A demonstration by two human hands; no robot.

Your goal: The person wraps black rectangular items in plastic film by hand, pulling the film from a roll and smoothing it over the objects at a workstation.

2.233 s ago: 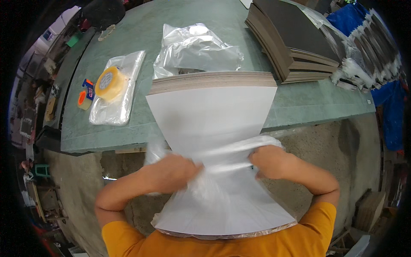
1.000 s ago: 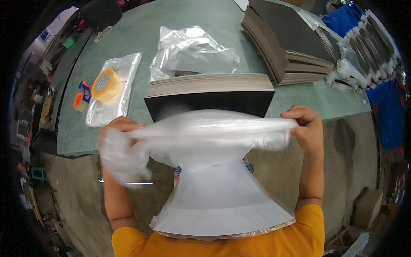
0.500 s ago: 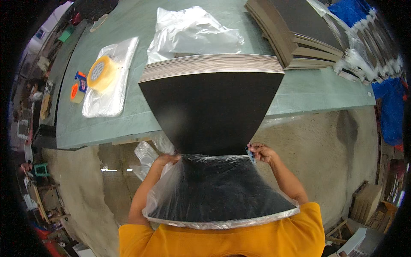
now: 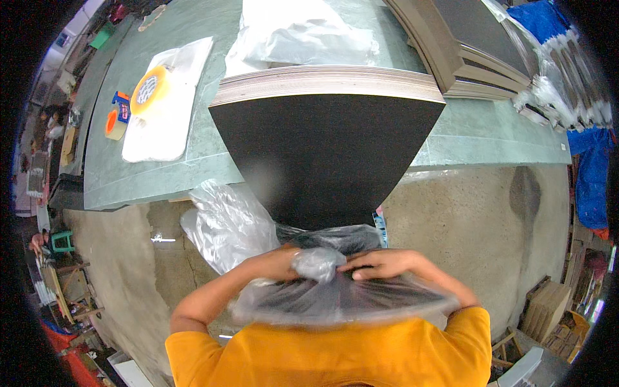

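A large clear plastic bag [image 4: 387, 290] lies across my front below a stack of black boards [image 4: 329, 148]; something dark shows through its film. My left hand [image 4: 282, 262] is closed around a bunched, whitish part of the bag at the middle. From the other side my right hand [image 4: 383, 261] rests on the film with its fingers stretched out and apart, fingertips at the bunch. More crumpled plastic film [image 4: 229, 226] bulges beyond my left forearm. A narrow blue-and-white strip [image 4: 381, 229] hangs by the stack's near right corner. The bag's lower edge is blurred.
The stack overhangs the green table [image 4: 161, 184]. On the table are flat plastic bags [image 4: 174, 122] under a yellow tape roll [image 4: 148, 93], a small tape dispenser [image 4: 117, 119], crumpled white plastic [image 4: 296, 39] and more dark boards [image 4: 477, 39]. A cardboard stack [image 4: 545, 306] stands at right.
Both hands have left the stack's near corners and come together lower down, bunching the bag's film. My right hand has released the blue-and-white strip. The film on the left has spread out.
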